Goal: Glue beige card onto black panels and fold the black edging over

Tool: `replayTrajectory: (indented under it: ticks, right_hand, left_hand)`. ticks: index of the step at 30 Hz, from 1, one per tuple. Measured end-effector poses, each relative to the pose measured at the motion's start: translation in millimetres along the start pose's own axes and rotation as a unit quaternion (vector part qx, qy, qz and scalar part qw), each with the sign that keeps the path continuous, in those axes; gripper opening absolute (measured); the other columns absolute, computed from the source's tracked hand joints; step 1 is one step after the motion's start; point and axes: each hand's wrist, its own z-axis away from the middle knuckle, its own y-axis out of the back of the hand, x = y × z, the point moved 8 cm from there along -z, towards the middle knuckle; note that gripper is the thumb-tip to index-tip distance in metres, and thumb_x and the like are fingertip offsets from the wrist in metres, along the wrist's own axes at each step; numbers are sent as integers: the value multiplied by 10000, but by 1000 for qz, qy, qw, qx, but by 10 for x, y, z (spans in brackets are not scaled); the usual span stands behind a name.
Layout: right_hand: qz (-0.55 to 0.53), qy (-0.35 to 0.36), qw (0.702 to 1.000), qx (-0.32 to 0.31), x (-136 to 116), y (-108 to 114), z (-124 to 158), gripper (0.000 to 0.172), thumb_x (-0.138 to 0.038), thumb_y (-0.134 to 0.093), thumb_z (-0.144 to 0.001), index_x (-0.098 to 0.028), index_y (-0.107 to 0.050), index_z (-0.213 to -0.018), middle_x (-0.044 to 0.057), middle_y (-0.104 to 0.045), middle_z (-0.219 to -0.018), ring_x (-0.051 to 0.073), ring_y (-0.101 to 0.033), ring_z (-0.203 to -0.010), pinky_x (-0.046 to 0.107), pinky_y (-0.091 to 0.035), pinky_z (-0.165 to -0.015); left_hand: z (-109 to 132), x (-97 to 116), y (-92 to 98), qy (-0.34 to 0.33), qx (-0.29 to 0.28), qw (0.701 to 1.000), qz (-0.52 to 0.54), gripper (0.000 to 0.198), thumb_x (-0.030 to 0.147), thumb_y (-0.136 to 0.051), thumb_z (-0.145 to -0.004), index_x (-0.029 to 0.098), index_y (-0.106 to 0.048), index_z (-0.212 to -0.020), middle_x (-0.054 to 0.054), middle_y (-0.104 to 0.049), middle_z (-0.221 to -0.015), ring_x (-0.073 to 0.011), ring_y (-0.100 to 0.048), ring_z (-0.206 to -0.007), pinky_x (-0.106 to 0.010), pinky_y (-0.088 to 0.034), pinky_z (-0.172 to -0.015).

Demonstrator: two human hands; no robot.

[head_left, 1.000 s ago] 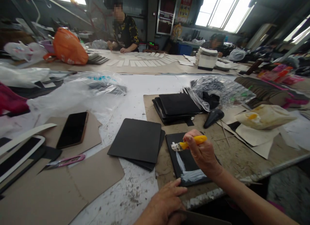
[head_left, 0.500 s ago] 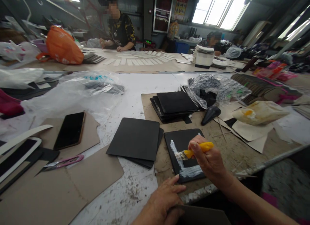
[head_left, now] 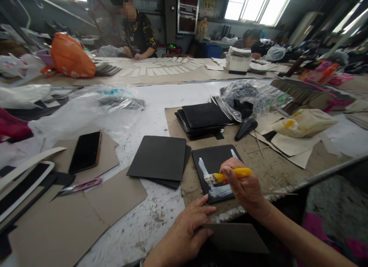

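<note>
My right hand [head_left: 244, 186] grips the yellow handle of a brush [head_left: 227, 176]. Its bristles press on a black square panel [head_left: 215, 156] that bears whitish strokes of paste along its left, lower and upper right edges. My left hand [head_left: 189, 225] has its forefinger stretched to the panel's lower left corner. Between its thumb and other fingers it seems to pinch the left end of another dark panel [head_left: 235, 236], which juts out at the table's front edge. Two or more dark square panels [head_left: 158, 158] lie stacked to the left of the pasted one.
Behind lie a stack of black pieces [head_left: 204, 115], a clear plastic bag [head_left: 258, 96] and a black pointed object [head_left: 246, 128]. A yellowish bag [head_left: 304, 123] lies at right. Left are a phone [head_left: 85, 152] and pink-handled snips [head_left: 80, 186]. Two people sit across the tables.
The brush has moved slightly down along the left strip of paste. The dark panel by my left hand has risen further into view. The whole view has shifted a little.
</note>
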Motion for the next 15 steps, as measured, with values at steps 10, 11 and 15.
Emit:
replayTrajectory:
  ticks: [10, 11, 15]
  right_hand:
    - [-18, -1, 1000, -13, -42, 92, 227, 230, -275, -426, -911, -193, -519, -717, 8, -504, -686, 108, -505, -586, 245, -429, -564]
    - [-14, -6, 1000, -13, -34, 103, 229, 236, -281, -422, -914, -193, -520, -718, 9, -505, -689, 107, -507, -583, 245, -430, -563]
    - [6, -25, 1000, 7, -53, 249, 218, 297, -341, -391, -923, -202, -524, -697, 10, -515, -664, 111, -508, -546, 249, -422, -526]
  left_hand:
    - [-2, 53, -8, -17, 4, 1000, -7, 175, 111, -540, -812, 221, -669, -856, -40, -613, -1202, -231, -332, -1316, -472, -256, -1105]
    - [-2, 50, -14, -19, 3, 1000, -6, 175, 109, -541, -811, 220, -668, -857, -40, -613, -1201, -230, -331, -1317, -471, -254, -1105]
    - [-6, 47, 1, -16, 7, 1000, 2, 184, 102, -541, -806, 218, -665, -874, -40, -611, -1206, -227, -331, -1316, -473, -233, -1110]
